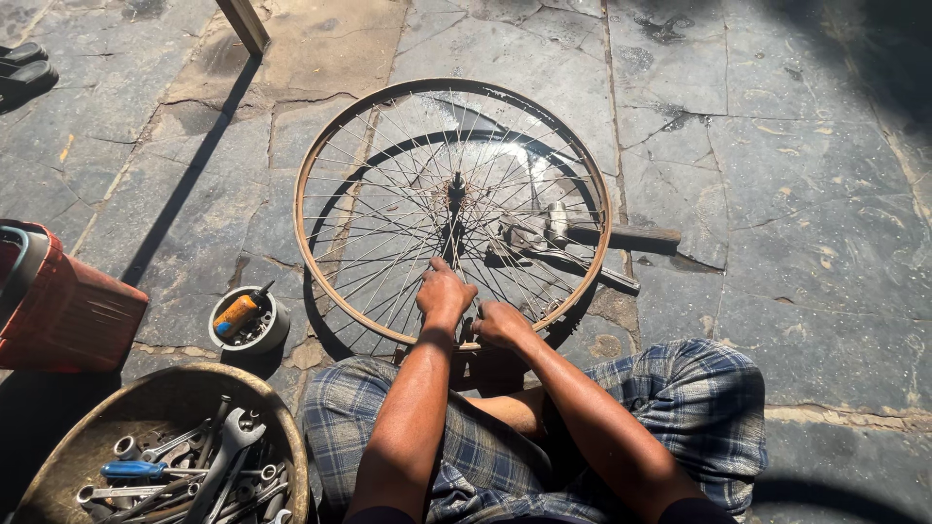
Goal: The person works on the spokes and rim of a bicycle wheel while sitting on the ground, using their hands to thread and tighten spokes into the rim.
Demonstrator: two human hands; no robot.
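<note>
Head view: bare wheel rim [320, 136] stands upright, frame centre. My left hand [445, 291] pinches spokes [388, 194]; right hand [500, 323] curled at lower rim, grip unclear. Tool basin [155, 398] lower left.

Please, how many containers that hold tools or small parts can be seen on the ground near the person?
2. A wide basin full of wrenches lies at lower left. A small round tin with an orange-handled tool stands just above it, left of the wheel rim. The red crate's contents are hidden.
</note>
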